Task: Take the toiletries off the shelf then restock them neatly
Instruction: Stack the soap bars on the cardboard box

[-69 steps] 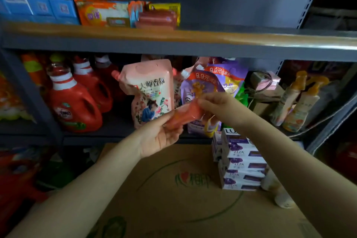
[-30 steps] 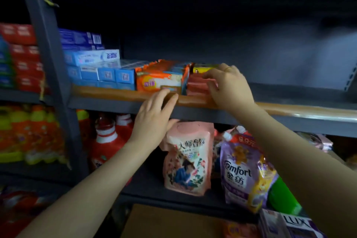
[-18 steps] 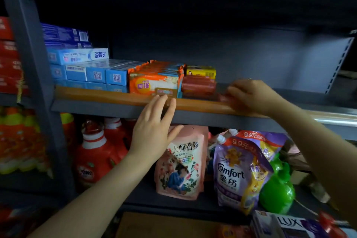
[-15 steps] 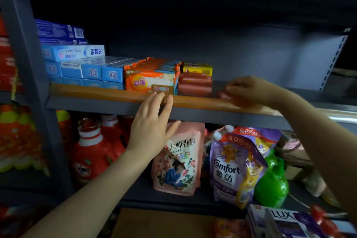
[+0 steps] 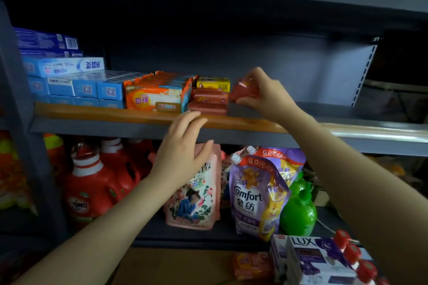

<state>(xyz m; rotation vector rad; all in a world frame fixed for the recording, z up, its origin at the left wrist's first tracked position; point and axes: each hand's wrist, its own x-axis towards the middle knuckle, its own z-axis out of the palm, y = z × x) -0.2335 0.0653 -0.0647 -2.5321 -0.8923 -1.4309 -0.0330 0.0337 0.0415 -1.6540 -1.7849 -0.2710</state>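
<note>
**Right hand holds a red soap pack over the middle shelf**

The right hand [image 5: 266, 95] grips a red soap pack [image 5: 244, 89], fingers over its top and thumb under its lower edge. The pack is tilted and held above the shelf [image 5: 254, 126], just right of the stacked red packs [image 5: 208, 102]; whether it touches them cannot be told. It sits at the hand's left side, sticking out toward the stack.

The left hand [image 5: 183, 150] is wide and holds nothing, its straight fingertips resting on the shelf's front lip just below the stack.

On the shelf, left of the stack, lies an orange soap pack [image 5: 155, 97], and further left the blue toothpaste boxes [image 5: 76, 81] piled in layers. A yellow box [image 5: 213, 83] sits on top of the stack. Right of the held pack the shelf board is bare.

Under the shelf stand red detergent jugs [image 5: 92, 187], a pink pouch [image 5: 196, 196] partly behind the left wrist, a purple Comfort pouch [image 5: 254, 196] and a green bottle [image 5: 298, 210]. Lower still, right of the pouches, are Lux boxes [image 5: 315, 261].
</note>
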